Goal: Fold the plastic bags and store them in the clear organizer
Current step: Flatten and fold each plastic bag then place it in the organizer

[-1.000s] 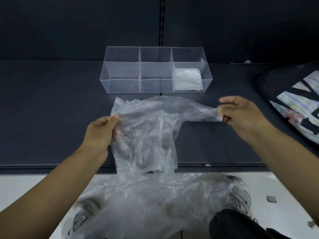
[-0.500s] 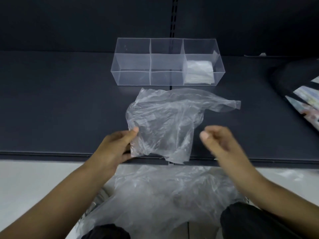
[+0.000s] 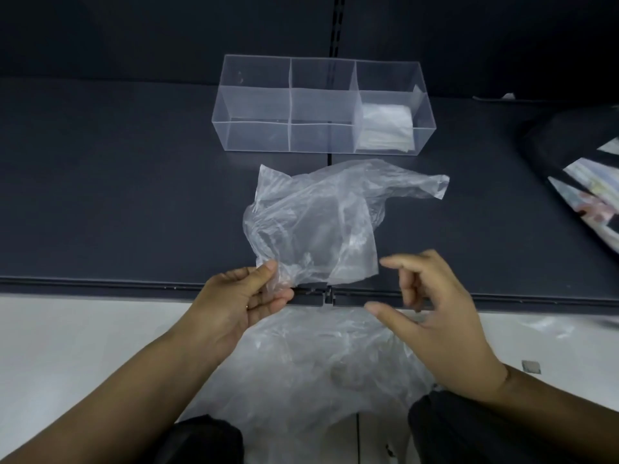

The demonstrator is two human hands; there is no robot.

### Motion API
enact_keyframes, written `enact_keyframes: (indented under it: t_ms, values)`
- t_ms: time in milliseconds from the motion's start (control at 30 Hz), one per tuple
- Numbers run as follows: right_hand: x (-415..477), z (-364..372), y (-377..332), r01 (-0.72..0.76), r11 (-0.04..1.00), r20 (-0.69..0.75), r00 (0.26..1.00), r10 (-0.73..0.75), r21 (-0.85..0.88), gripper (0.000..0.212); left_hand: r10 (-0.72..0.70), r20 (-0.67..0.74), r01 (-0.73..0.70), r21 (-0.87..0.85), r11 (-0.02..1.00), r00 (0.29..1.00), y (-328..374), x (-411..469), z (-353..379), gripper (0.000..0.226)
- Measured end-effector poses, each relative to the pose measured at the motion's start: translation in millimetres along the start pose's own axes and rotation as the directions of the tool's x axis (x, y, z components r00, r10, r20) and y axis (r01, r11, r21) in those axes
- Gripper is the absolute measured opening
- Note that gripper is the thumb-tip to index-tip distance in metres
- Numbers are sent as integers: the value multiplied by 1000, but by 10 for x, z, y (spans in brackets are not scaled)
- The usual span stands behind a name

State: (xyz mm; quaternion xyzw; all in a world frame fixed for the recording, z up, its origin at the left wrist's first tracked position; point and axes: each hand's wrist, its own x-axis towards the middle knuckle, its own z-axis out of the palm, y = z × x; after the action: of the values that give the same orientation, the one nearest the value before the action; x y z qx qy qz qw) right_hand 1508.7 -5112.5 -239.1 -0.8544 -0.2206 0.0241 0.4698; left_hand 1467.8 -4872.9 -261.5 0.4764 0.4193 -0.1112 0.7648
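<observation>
A crumpled clear plastic bag (image 3: pixel 321 222) lies on the dark shelf (image 3: pixel 117 195), one handle stretched out to the right. My left hand (image 3: pixel 241 303) pinches its near left corner at the shelf's front edge. My right hand (image 3: pixel 432 313) hovers open just right of the bag's near edge, touching nothing. Behind the bag stands the clear organizer (image 3: pixel 254 105) with three compartments; a folded bag (image 3: pixel 387 127) lies in the right one, and the other two hold nothing.
A heap of more clear plastic bags (image 3: pixel 318 363) lies in my lap below the shelf edge. A dark bag with a printed pattern (image 3: pixel 582 175) rests at the right of the shelf. White floor shows below.
My right hand let go of the bag's handle and came back toward me, open. The bag was laid on the shelf, my left hand drawing its corner to the front edge.
</observation>
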Motion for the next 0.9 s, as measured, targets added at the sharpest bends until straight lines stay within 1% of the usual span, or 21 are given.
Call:
enact_keyframes:
  t_ms: [67,133,200,300,400,467,567,633,733,800,833,867,900]
  values:
    - [78,34,-16,72,996,30,997,-70,-58,41,3,5,-3,-9,1000,1000,5,-8,24,27]
    - [157,96,-20,95,992,55,994,-91,-79,39,5,10,-5,-13,1000,1000,14,-14,45,27]
    - [202,156,9,80,993,69,995,-74,-90,29,4,14,-4,-15,1000,1000,18,-20,62,26]
    - [224,188,55,51,994,48,998,-46,-93,9,1,16,0,-17,1000,1000,12,-15,81,25]
    - [271,88,127,35,995,34,999,-32,-94,9,11,-1,-11,-24,1000,1000,27,10,64,27]
    - [336,-74,227,27,992,18,1000,-25,-125,10,42,-40,-44,-28,999,998,83,56,4,26]
    - [441,-435,475,6,966,6,1000,-5,-257,12,107,-124,-112,-34,993,986,234,166,-183,16]
    - [478,-671,658,18,931,42,999,-4,-364,13,128,-154,-128,12,992,980,328,242,-317,15]
    - [488,-849,859,104,866,120,991,-52,-489,11,131,-133,-115,121,986,982,384,306,-401,30]
    - [498,-879,965,158,808,123,987,-106,-568,12,125,-109,-99,214,972,986,368,328,-385,30]
    - [496,-874,1019,142,789,90,990,-110,-597,12,120,-98,-92,256,962,988,349,331,-379,25]
    - [487,-860,1062,73,799,23,997,-74,-596,13,115,-87,-85,289,953,990,323,333,-372,21]
    - [471,-846,1094,-67,846,-75,997,31,-529,13,110,-73,-81,314,946,991,295,328,-366,19]
